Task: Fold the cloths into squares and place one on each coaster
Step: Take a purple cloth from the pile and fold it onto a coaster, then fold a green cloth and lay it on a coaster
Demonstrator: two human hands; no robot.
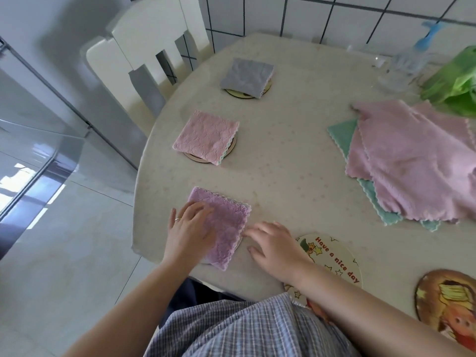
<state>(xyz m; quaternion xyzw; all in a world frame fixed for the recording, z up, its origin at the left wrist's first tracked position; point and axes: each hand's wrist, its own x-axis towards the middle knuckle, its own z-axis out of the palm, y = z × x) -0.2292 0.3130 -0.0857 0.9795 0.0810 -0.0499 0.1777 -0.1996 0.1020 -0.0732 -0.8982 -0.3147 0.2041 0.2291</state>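
Left hand (190, 229): laid flat, palm down, fingers straight and close together, pressing the left half of a folded purple cloth (224, 228) at the near left edge of the table (288, 161). A ring shows on one finger. The forearm runs back toward the body.

Right hand (274, 244): palm down on the bare table just right of the same cloth, fingers loosely spread and holding nothing; the fingertips reach the cloth's right scalloped edge.

Folded cloths, counted: three, in a line along the left side of the table. The far one is grey (246, 77) and lies on a round coaster (268, 89). The middle one is pink (204, 137) and lies on a second coaster (230, 149), whose rim shows at the near and right sides. The near purple one covers whatever is under it; only a thin pale edge shows at its lower right, and whether that is a coaster cannot be told.

Uncovered coasters, counted: two, at the near edge right of the hands. One is pale and printed "Have a nice day" (337, 258), partly under the right forearm. The other is a brown picture coaster (448, 300), well right.

Unfolded cloths: a loose pile (412, 161) at the right, pink on top, green edges (343, 135) beneath. Their number cannot be told.
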